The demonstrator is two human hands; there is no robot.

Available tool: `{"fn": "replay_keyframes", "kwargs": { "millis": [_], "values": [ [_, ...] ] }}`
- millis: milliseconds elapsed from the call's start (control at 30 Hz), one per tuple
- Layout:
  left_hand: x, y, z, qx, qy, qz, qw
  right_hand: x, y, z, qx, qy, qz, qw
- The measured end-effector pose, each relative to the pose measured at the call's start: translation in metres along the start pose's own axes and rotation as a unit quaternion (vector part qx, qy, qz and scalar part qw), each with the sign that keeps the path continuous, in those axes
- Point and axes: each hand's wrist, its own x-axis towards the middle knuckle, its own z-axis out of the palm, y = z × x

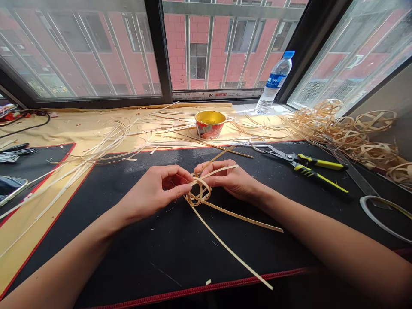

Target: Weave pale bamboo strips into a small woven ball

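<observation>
Over a black mat (135, 240), both my hands pinch a small coil of pale bamboo strips (198, 194). My left hand (157, 189) grips its left side with thumb and fingers closed. My right hand (230, 177) holds its right side, fingers curled round the strips. Two long loose ends (238, 257) trail from the coil toward the mat's front right. Another end sticks up and back between my hands.
Loose bamboo strips (106, 146) lie across the back and left. A red and gold bowl (210, 123) stands behind my hands. Yellow-handled pliers (309, 165) lie at right. Several woven strip balls (354, 137) pile by the right window, near a water bottle (273, 83).
</observation>
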Motion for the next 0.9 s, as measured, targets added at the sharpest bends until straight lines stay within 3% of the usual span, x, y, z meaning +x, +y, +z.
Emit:
{"fn": "replay_keyframes", "kwargs": {
  "millis": [333,667,900],
  "values": [
    [0.0023,0.0003,0.0013,-0.001,0.028,0.001,1.000,0.0024,0.0020,0.0021,-0.011,0.042,0.001,0.999],
    [0.0033,0.0027,-0.0030,-0.017,0.013,-0.003,1.000,0.0038,0.0050,0.0037,-0.010,0.060,0.000,0.998],
    [0.0016,-0.0012,-0.0006,0.016,0.035,0.004,0.999,0.0012,0.0036,0.0047,-0.009,0.035,-0.004,0.999]
  ]
}}
